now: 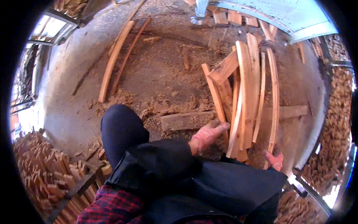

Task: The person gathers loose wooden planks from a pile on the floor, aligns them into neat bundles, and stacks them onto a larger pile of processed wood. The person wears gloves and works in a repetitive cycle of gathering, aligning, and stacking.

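A loose bundle of long wooden strips (pixel 244 93) lies on the floor in front of me, slightly fanned, with a short wooden block (pixel 225 68) tilted across its far left part. My left hand (pixel 209 136), in a pink and white knit glove, is beside the near left end of the bundle. Its fingers stretch toward a narrow strip (pixel 214 93) and appear to touch it. Gloved likewise, my right hand (pixel 275 159) closes on the near end of the rightmost wooden strip (pixel 274 89), which stands a little apart from the others. My lap partly hides the nearest ends.
A flat board (pixel 188 121) lies crosswise beneath the bundle, amid sawdust. Two long strips (pixel 116 61) rest at the left. Stacked wood (pixel 52 168) fills a metal rack at lower left, with more stacks (pixel 337 112) at the right. A light blue frame (pixel 257 13) stands at the back.
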A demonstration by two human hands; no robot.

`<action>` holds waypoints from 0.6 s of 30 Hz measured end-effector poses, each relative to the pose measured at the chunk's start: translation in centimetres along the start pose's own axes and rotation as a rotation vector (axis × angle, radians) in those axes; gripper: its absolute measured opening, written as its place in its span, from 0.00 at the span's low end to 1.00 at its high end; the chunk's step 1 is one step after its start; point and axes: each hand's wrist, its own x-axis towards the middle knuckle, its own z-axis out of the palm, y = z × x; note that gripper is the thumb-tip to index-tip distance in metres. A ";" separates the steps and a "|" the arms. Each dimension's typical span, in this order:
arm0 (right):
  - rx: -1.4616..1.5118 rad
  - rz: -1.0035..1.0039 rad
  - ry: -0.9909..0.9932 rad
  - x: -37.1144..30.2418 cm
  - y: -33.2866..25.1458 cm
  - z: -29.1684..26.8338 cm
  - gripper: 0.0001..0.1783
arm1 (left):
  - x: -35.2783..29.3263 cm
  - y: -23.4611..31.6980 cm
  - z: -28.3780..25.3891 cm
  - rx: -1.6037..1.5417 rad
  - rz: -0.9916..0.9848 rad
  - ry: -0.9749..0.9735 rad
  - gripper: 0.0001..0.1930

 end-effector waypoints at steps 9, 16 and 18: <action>-0.936 -0.262 -0.774 -3.6 -19.4 13.1 0.53 | -3.0 8.2 -0.8 -0.578 0.099 0.013 0.29; -0.982 -0.478 -0.143 4.1 -7.0 24.8 0.54 | 0.1 6.0 -9.1 -0.074 0.266 0.715 0.18; -1.136 -0.524 -0.129 2.2 -4.1 26.5 0.56 | 0.7 4.6 -10.6 0.118 0.124 0.707 0.18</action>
